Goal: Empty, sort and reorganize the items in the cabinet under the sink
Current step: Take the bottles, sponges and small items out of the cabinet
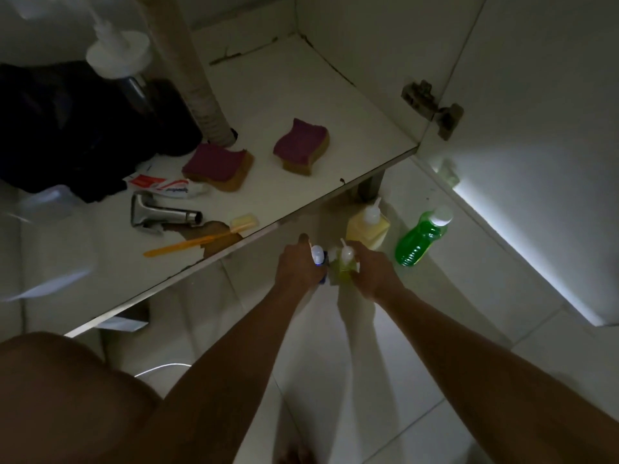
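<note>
My left hand grips a small blue bottle with a white cap on the floor tiles just in front of the cabinet. Beside it my right hand grips a small yellow-green bottle with a white nozzle. Behind them on the floor stand a pale yellow bottle and a green bottle with a white cap. On the cabinet floor lie two purple-topped sponges, a toothpaste tube, a metal tap part and an orange toothbrush.
A dark bag fills the cabinet's left side beside the ribbed drain hose. The open cabinet door with its hinge stands at right. My knee is at lower left. The scene is dim.
</note>
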### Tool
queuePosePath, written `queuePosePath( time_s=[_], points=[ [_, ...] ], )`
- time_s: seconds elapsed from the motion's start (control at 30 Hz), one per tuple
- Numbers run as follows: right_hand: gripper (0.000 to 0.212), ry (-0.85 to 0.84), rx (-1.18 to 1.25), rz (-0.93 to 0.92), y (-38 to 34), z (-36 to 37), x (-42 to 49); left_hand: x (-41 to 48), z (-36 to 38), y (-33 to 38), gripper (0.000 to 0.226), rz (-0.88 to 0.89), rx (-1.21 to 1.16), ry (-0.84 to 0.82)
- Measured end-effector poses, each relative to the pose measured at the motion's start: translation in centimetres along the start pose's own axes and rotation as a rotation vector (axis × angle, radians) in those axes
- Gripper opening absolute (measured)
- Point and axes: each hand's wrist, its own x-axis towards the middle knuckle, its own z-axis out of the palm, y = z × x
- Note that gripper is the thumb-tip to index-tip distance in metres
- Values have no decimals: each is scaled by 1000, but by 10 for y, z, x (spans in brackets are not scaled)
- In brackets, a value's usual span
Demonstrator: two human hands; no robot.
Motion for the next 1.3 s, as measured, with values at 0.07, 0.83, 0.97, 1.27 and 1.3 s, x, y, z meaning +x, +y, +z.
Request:
queuePosePath(
  time_s=[0.07, 0.83, 0.97, 1.27, 1.3],
  points=[
    [50, -4, -10, 1, 1, 2, -1, 0, 3, -1, 62, -18, -3, -14],
    [89, -76, -736, -430, -156, -128, 117, 69, -247, 6, 66, 122, 637, -24],
    [91, -36, -852, -405, -155, -110, 126, 68, -230, -15, 75, 201, 781, -66],
    [81, -6, -707, -343, -155, -117, 137, 74, -221, -14, 80, 280, 709, 171],
    [79, 20, -693, -342, -156, -119, 137, 74, -224, -10, 81, 287, 680, 212]
  ],
)
